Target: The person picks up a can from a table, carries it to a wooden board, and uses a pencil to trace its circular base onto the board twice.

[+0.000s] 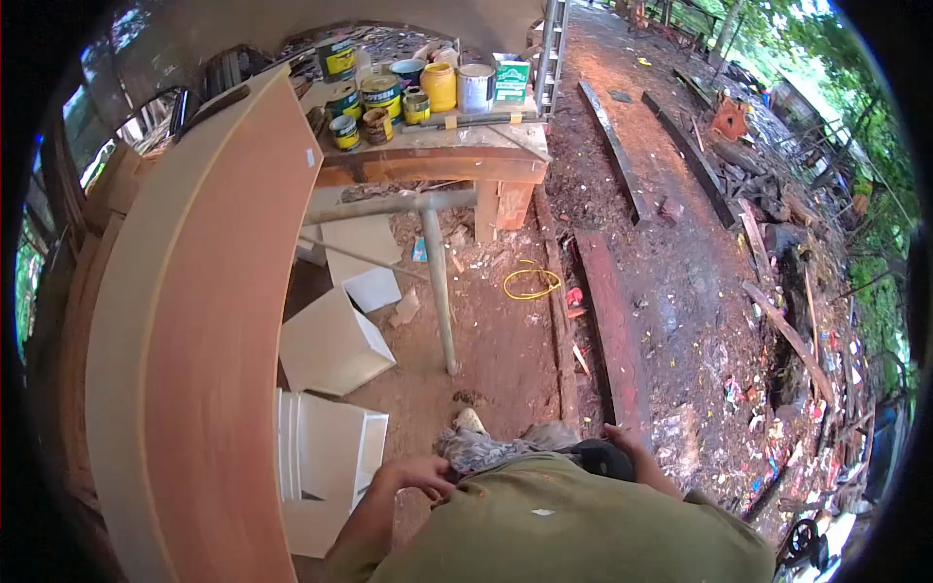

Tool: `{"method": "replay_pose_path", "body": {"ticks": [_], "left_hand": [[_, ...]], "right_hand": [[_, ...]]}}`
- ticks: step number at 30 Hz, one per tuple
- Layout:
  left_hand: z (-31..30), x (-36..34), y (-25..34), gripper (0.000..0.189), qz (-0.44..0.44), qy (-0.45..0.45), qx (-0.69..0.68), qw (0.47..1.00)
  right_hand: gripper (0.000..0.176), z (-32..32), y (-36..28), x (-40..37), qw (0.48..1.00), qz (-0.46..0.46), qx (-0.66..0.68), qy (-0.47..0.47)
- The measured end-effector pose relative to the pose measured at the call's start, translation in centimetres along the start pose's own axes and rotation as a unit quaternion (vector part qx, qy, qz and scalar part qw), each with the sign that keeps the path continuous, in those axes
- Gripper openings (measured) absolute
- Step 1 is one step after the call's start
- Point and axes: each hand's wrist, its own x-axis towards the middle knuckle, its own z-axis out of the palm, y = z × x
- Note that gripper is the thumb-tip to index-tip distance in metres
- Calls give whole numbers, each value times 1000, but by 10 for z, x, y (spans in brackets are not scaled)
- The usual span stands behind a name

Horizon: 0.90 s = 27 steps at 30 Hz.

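My left hand (pixel 425 474) is at the waist, beside the edge of the green shirt (pixel 554 520). Its fingers look loosely apart, with the tips partly hidden at the cloth. At the other side of the waist, my right hand (pixel 630 445) is curled against a dark rounded thing (pixel 603 459), whose kind I cannot make out. Patterned grey shorts (pixel 501 449) and one shoe (pixel 470 420) show below the shirt. Left of my left hand, pale box-like wooden pieces (pixel 335 437) rest on the ground.
A long wooden panel (pixel 228 340) stands along the left. Paint cans (pixel 381 95) and a yellow container (pixel 439 87) crowd the workbench (pixel 428 170). A grey post (pixel 435 282) stands ahead. Yellow cord (pixel 530 283), a reddish plank (pixel 612 321) and dark beams (pixel 690 160) lie on the dirt.
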Motion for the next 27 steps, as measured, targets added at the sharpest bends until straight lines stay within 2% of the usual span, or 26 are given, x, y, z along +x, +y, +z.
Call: {"method": "replay_pose_path", "body": {"ticks": [1, 2, 3, 5, 6, 8, 9, 10, 11, 12, 13, 14, 15, 17, 18, 19, 20, 21, 22, 23, 24, 25, 26, 27], "left_hand": [[10, 17, 19, 41, 23, -6, 151, 988], [22, 31, 28, 39, 45, -11, 299, 953], [-50, -4, 60, 39, -11, -9, 306, 952], [-92, 27, 81, 35, 22, -92, 233, 968], [-120, 48, 97, 35, 29, -84, 240, 967], [-156, 70, 101, 26, 98, -39, 214, 971], [-167, 79, 104, 23, 131, -17, 197, 972], [-181, 89, 121, 19, 157, 111, 173, 966], [-200, 98, 146, 16, 175, 237, 148, 944], [-220, 110, 185, 15, 114, 372, 140, 911], [-244, 125, 228, 14, 52, 501, 131, 854], [-273, 152, 251, 13, 139, 587, 125, 788], [-301, 185, 268, 12, 225, 664, 119, 703], [-337, 243, 318, 12, 231, 717, 129, 645], [-347, 270, 338, 13, 210, 699, 120, 673], [-351, 271, 374, 18, 165, 635, 199, 728], [-342, 270, 403, 21, 60, 618, 221, 752], [-345, 258, 426, 21, 53, 624, 217, 749], [-349, 244, 438, 28, 79, 493, 208, 841], [-352, 231, 448, 34, 106, 349, 191, 911], [-355, 218, 465, 34, 106, 356, 185, 910], [-354, 204, 478, 35, 97, 399, 101, 906], [-356, 196, 482, 35, 87, 439, 14, 894], [-372, 215, 450, 31, 139, 549, 11, 824]], "right_hand": [[57, -17, 3, -13, 998, -24, 47, -23], [52, -27, 8, -29, 993, -46, 95, -47], [41, 62, -62, -36, 993, -46, 102, 48], [40, 49, -87, -30, 965, -47, 258, 1], [40, 53, -133, -35, 965, -59, 256, -2], [30, 91, -229, -71, 981, -133, 132, 39], [30, 100, -267, -70, 984, -126, 123, 32], [28, 107, -305, -62, 981, -190, -24, 25], [27, 116, -339, -53, 954, -250, -167, 16], [27, 126, -377, -46, 954, -246, -171, 7], [28, 137, -420, -36, 923, -293, -248, -21], [29, 149, -454, -19, 882, -339, -323, -51], [29, 158, -480, 3, 876, -346, -329, -62], [35, 166, -541, 46, 873, -359, -278, -176], [37, 164, -559, 83, 848, -374, -326, -185], [39, 168, -586, 99, 823, -384, -371, -192], [43, 159, -613, 110, 800, -344, -444, -213], [43, 152, -635, 121, 795, -345, -446, -223], [43, 143, -649, 134, 799, -300, -466, -232], [42, 131, -658, 148, 801, -253, -487, -238], [42, 119, -656, 174, 825, -257, -452, -223], [42, 114, -675, 185, 821, -256, -458, -227], [43, 111, -694, 191, 847, -231, -416, -237], [43, 109, -710, 197, 871, -204, -373, -247]]}}
